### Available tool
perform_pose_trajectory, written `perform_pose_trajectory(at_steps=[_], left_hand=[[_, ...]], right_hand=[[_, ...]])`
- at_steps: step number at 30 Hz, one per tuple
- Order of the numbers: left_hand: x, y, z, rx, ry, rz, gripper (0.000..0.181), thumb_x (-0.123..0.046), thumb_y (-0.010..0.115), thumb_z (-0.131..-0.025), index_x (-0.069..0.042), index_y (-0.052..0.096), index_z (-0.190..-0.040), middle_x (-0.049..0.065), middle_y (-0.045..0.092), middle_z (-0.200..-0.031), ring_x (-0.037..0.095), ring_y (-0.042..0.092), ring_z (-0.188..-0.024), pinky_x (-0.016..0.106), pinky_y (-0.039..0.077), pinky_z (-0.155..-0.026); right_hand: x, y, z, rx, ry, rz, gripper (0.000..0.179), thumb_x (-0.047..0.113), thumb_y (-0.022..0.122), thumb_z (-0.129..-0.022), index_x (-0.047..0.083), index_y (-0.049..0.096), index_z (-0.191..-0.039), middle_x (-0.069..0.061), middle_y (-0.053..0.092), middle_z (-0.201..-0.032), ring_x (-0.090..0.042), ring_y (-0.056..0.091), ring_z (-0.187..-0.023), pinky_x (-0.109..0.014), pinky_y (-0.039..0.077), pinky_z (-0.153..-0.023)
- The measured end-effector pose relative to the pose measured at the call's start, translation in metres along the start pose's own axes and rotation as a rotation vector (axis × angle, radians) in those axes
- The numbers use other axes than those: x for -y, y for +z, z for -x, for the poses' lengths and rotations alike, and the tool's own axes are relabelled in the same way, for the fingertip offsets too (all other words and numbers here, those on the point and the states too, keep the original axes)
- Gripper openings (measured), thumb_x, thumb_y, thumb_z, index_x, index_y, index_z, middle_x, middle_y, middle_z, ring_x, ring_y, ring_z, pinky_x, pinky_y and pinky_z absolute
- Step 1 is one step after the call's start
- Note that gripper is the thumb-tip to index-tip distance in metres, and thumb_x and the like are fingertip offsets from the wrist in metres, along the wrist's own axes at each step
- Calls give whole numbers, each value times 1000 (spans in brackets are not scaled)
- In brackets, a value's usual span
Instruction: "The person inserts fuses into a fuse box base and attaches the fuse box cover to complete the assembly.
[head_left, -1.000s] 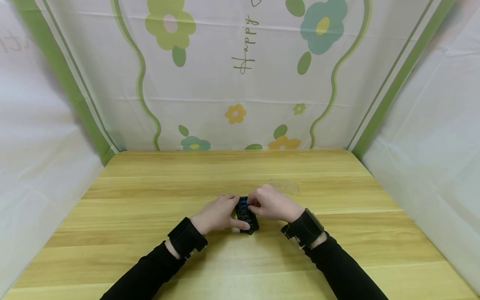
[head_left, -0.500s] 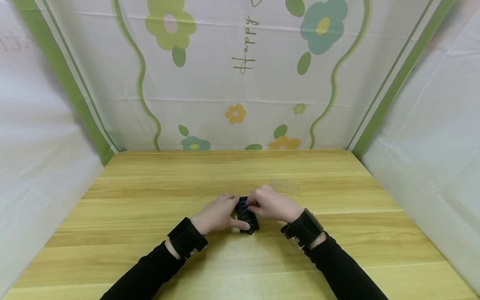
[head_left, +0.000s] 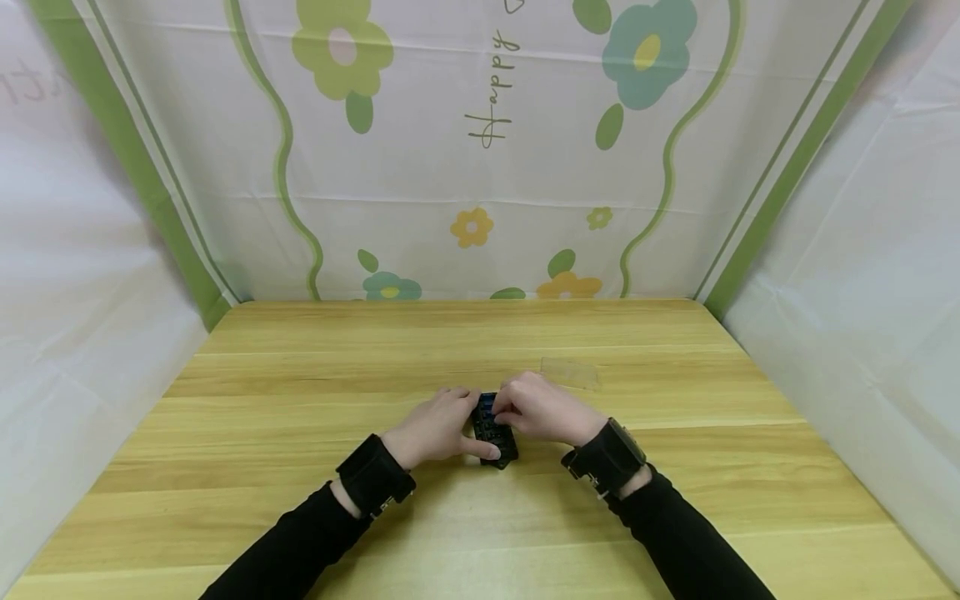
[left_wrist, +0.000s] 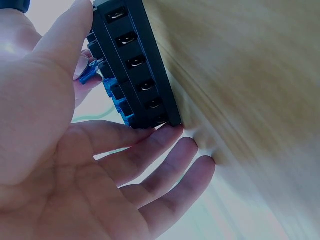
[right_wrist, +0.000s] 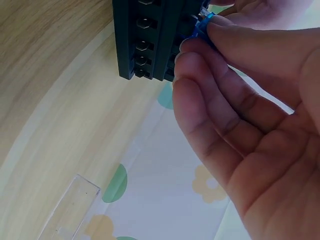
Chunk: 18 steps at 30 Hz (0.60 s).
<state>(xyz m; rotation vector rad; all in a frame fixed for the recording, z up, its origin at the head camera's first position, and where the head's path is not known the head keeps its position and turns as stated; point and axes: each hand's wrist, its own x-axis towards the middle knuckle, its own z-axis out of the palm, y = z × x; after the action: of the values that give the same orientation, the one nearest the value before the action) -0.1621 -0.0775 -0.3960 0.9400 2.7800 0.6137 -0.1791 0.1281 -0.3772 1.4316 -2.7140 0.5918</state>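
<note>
A black terminal block with a row of metal screw contacts along its side lies on the table before me. My left hand holds it by its ends, thumb at the near end and fingertips at the far end. In the left wrist view several blue pieces line the upper face of the block. My right hand is over the block's far half. Between its thumb and index finger it pinches a small blue terminal with a shiny metal part, against the block's top; its seat is hidden.
A clear plastic cover lies flat beyond my right hand; its edge also shows in the right wrist view. The wooden table ends at a white flowered cloth, with more cloth at both sides.
Almost nothing differs. My left hand and the terminal block stay in place, and the right fingers keep their pinch at the same spot with only a tiny shift.
</note>
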Motion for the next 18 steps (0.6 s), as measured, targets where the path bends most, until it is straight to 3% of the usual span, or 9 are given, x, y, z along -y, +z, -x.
perform_pose_trajectory(at_steps=[18], left_hand=[[1,0,0,-1,9,-8,79,-55,74,-82,-1,53,-136,21,57,-127,38,54,-116,46,47,-94]], right_hand=[[5,1,-1,24,30,71,9,1,72,-90,8,78,-86,1,63,-79,-7,60,-71,-18,51,-64]])
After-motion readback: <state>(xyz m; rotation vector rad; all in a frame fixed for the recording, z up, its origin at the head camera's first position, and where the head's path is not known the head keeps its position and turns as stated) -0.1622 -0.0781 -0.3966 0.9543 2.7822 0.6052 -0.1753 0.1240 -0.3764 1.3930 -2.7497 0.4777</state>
